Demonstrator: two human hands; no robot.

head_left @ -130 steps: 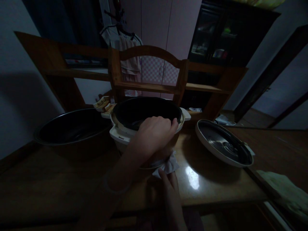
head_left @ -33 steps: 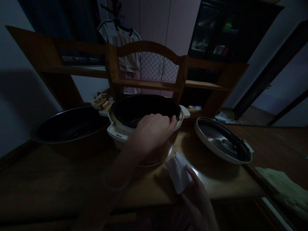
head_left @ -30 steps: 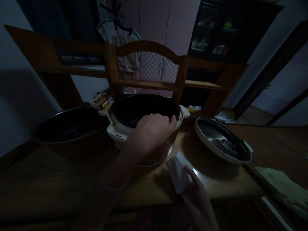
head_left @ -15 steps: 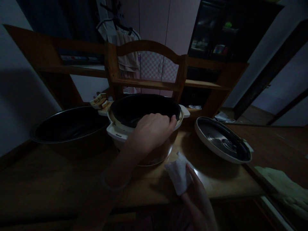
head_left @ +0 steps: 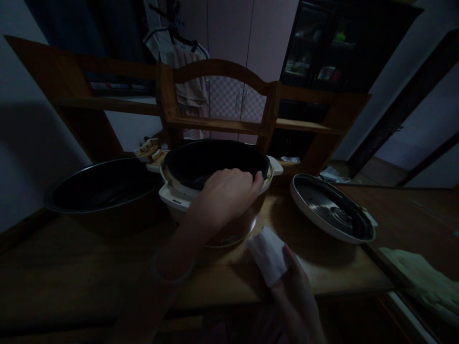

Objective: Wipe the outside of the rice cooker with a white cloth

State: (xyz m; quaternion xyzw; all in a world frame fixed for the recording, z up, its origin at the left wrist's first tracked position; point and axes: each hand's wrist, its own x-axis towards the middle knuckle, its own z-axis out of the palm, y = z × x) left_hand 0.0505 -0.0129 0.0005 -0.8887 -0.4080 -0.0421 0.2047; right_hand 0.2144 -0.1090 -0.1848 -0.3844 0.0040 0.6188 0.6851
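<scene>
A rice cooker (head_left: 231,234) with a pale rim stands lidless in the middle of the wooden table, its inside dark. My left hand (head_left: 229,193) lies over its near rim, closed, with the fingers curled down over the edge and their tips hidden inside. In front of the cooker, to the right, my right hand (head_left: 296,282) pinches a folded white tissue (head_left: 269,258) between thumb and fingers. To the left sits a large black inner pot (head_left: 71,210). On the right the detached cooker lid (head_left: 304,208) lies with its metal underside up.
Behind the cooker rises a wooden rack (head_left: 222,125) fixed along the table's back. The cooker's stained hinge part (head_left: 148,150) sticks out at its left. A pale green cloth (head_left: 419,272) lies at the lower right. Light in the room is dim.
The tissue in my right hand has been turned and now looks more compactly folded. My left hand keeps its place on the cooker's rim.
</scene>
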